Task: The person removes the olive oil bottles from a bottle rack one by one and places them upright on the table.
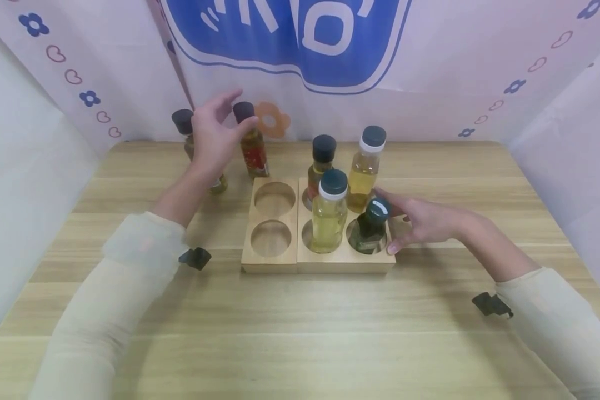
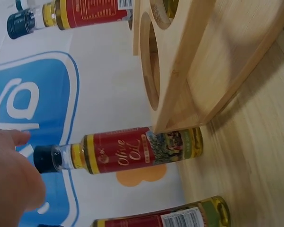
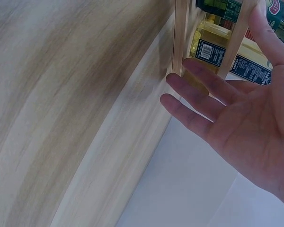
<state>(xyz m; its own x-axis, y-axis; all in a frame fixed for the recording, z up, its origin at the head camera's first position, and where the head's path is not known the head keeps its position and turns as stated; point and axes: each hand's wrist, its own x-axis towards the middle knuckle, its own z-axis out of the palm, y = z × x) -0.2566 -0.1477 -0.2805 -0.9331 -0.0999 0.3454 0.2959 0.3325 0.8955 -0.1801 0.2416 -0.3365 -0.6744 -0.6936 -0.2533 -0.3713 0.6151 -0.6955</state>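
Observation:
My left hand (image 1: 214,133) is at the black cap of an olive oil bottle (image 1: 255,158) with a red label, thumb and fingers spread about the neck. In the left wrist view the same olive oil bottle (image 2: 120,153) stands beside the wooden bottle rack, and a gap shows between hand and cap. Behind my left forearm stands a second olive oil bottle (image 1: 182,121), partly hidden. My right hand (image 1: 425,219) rests at the right end of the wooden bottle rack (image 1: 270,268), thumb on its top edge. Its other fingers are extended in the right wrist view.
The rack's two left holes hold nothing. Its other holes hold a black-capped bottle (image 1: 324,150), two pale yellow oil bottles (image 1: 362,180) with white collars, and a short dark green bottle (image 1: 371,230). A printed cloth (image 1: 445,72) hangs behind the wooden table (image 1: 300,339).

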